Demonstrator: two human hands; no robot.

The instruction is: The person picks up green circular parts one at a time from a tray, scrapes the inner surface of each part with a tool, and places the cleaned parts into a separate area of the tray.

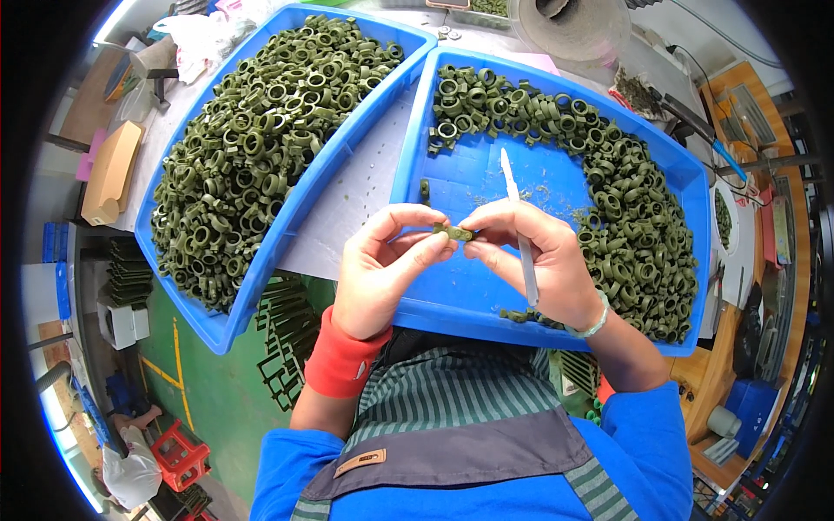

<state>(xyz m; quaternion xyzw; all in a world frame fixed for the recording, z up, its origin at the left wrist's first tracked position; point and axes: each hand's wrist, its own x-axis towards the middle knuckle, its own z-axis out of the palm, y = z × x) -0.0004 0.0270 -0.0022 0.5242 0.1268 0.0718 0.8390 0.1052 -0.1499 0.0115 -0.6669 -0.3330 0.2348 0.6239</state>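
Between both hands is a small olive-green ring part (pixel 455 233), pinched above the near part of the right blue tray (pixel 556 326). My left hand (pixel 382 260), with a red band at its wrist, grips the part by thumb and fingertips. My right hand (pixel 539 252) pinches its other side. A slim trimming knife (pixel 512 178) with a pale handle is also tucked between the right hand's fingers, its blade pointing away from me. Many like green rings (pixel 621 195) line the tray's far and right sides. One ring part (pixel 425 190) lies alone near its left wall.
Left of it stands another blue tray (pixel 304 191), heaped with green rings (pixel 261 130). Green scraps (pixel 543 193) are scattered on the right tray's floor. A cardboard box (pixel 113 174) sits at far left, a red stool (pixel 181 456) on the green floor. A hammer-like tool (pixel 160 82) lies behind.
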